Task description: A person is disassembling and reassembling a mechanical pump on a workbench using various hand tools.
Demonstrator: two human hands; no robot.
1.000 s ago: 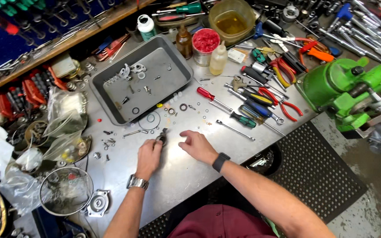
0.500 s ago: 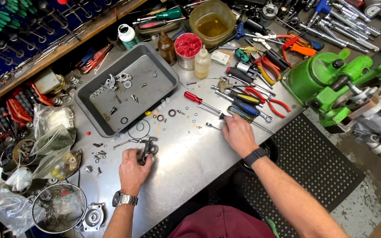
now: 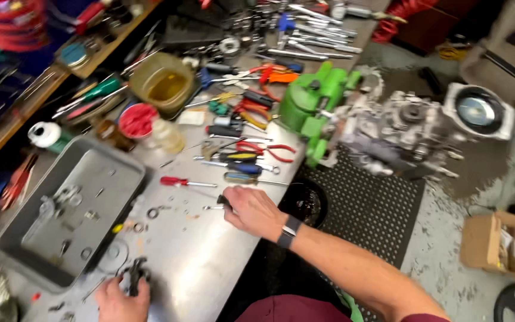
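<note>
Small black tool (image 3: 224, 203) in right hand (image 3: 254, 211), cluttered steel workbench (image 3: 210, 262), rubber floor mat (image 3: 371, 209)

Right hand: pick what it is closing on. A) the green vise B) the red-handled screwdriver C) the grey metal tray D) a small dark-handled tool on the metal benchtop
D: the right hand grips a small dark-handled tool on the benchtop, its thin metal tip pointing left; the red-handled screwdriver lies apart, just beyond it.

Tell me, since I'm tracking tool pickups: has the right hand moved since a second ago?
Yes. The right hand left the small black part, going right past the grey metal tray to the screwdrivers.
</note>
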